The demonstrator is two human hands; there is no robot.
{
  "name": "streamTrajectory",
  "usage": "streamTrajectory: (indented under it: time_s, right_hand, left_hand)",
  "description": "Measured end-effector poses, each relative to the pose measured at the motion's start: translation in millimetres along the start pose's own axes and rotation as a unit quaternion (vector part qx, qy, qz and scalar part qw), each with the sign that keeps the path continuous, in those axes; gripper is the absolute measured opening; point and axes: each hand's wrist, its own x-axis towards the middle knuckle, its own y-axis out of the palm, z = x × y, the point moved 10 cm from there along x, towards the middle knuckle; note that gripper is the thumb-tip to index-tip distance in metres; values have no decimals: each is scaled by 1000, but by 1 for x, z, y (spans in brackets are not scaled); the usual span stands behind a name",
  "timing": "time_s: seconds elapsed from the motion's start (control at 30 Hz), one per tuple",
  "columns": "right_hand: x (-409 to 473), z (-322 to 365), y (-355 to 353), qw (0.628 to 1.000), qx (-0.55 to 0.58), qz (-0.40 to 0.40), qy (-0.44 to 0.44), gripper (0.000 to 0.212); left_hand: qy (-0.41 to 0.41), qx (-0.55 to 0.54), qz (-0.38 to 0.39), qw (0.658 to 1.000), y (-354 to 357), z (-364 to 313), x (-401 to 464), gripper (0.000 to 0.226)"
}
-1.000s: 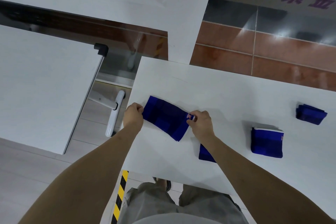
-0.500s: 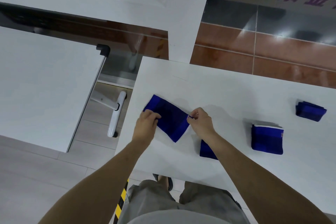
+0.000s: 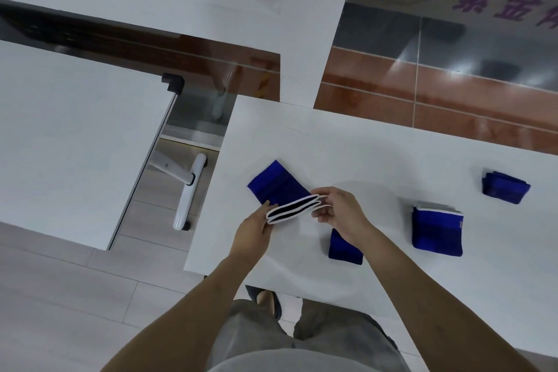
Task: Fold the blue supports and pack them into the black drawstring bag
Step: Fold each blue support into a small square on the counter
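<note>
A blue support (image 3: 276,185) with white-edged openings is lifted at its near end off the white table (image 3: 377,154). My left hand (image 3: 253,231) pinches the left side of those white rims and my right hand (image 3: 338,210) pinches the right side. The far end of the support still rests on the table. Another blue support (image 3: 344,247) lies just under my right wrist, partly hidden. A folded blue support (image 3: 437,229) lies to the right, and a smaller folded one (image 3: 505,187) sits further right. No black drawstring bag is in view.
A second white table (image 3: 69,136) stands to the left across a gap with a white table leg (image 3: 187,193). The near table edge runs just in front of my legs. A tiled wall base runs behind the table.
My left hand moved from the support's far-left end to its near end. Both hands lifted that end, so the white-rimmed openings now face up.
</note>
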Motion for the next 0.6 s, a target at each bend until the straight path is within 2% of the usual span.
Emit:
streamTrajectory:
  time_s: [0.03,0.1,0.13,0.23,0.33,0.43,0.5,0.6]
  right_hand:
    - [1,5,-4,995,-94,-9,-41,42]
    - [0,15,3,949,-279,7,-147,44]
    - [-1,18,11,926,-326,27,-191,40]
    - [-2,24,30,893,-364,69,-255,22]
    - [4,30,38,886,-380,49,-260,16]
    - [14,31,39,905,-355,29,-235,21]
    - [20,33,43,918,-330,28,-220,17]
    - [30,37,50,915,-339,13,-221,13]
  left_hand:
    - [-13,-11,11,1000,0,2,0,46]
    - [-20,-21,30,999,1,7,1,45]
    - [-20,-23,39,999,0,9,2,44]
    - [-22,-52,36,998,-6,10,4,36]
    - [-58,-140,-14,988,-19,11,6,21]
    - [-90,-192,-38,977,-25,19,9,15]
    - [-101,-220,-44,969,-27,21,12,18]
    - [-129,-252,-66,957,-33,25,15,17]
